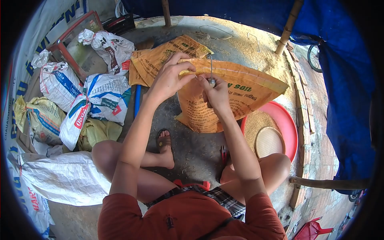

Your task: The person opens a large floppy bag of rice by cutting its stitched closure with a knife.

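An orange woven bag [244, 80] with printed lettering stands in front of me, a light seam line running along its top edge. My left hand [170, 78] is closed at the bag's upper left corner, finger and thumb pinched on its edge; a bit of white thread seems to show at the fingertips. In my right hand [217, 94] is an awl [211, 82], its thin metal shaft pointing up past the bag's top edge. The awl's handle is partly hidden by my fingers. Behind my left hand lies another orange bag [148, 64].
Filled white sacks [106, 98] crowd the left side near a red-framed panel [66, 50]. At right, a red basin [290, 128] holds grain and a round sieve [270, 143]. Loose grain [256, 38] covers the floor behind. Red-handled pliers [223, 154] lie near my foot.
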`<state>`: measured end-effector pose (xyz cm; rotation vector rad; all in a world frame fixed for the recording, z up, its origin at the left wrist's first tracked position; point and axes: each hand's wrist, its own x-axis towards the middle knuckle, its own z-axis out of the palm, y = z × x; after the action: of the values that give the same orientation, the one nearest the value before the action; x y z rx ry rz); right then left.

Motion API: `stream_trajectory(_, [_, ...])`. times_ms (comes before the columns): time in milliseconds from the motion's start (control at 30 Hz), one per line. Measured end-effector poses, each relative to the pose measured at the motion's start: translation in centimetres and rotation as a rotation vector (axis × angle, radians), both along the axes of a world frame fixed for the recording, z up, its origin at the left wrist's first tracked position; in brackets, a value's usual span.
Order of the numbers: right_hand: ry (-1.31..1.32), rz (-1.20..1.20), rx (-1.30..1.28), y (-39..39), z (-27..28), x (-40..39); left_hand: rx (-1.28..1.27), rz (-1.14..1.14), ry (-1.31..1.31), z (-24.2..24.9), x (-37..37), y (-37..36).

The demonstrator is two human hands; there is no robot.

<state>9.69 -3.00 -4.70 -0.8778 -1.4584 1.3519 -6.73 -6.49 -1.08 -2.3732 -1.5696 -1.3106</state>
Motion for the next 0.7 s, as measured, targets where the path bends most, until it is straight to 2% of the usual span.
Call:
stream_trajectory(167, [0.071,0.122,-0.202,-0.42,0.93,0.32,-0.010,-0.004,-0.028,-0.20,-0.03,0.17])
stream_trajectory(300, [0.121,0.123,-0.194,-0.25,0.68,0.25,-0.085,0.053,-0.160,0.54,0.36,-0.05])
stream_trajectory(400, [0.155,0.124,-0.181,-0.29,0.63,0.19,0.020,0.072,-0.087,0.49,0.43,-0.24])
stream_trajectory(700, [0.180,0.055,-0.173,0.07,0.33,-0.04,-0.036,0.042,-0.030,0.18,0.32,-0.16])
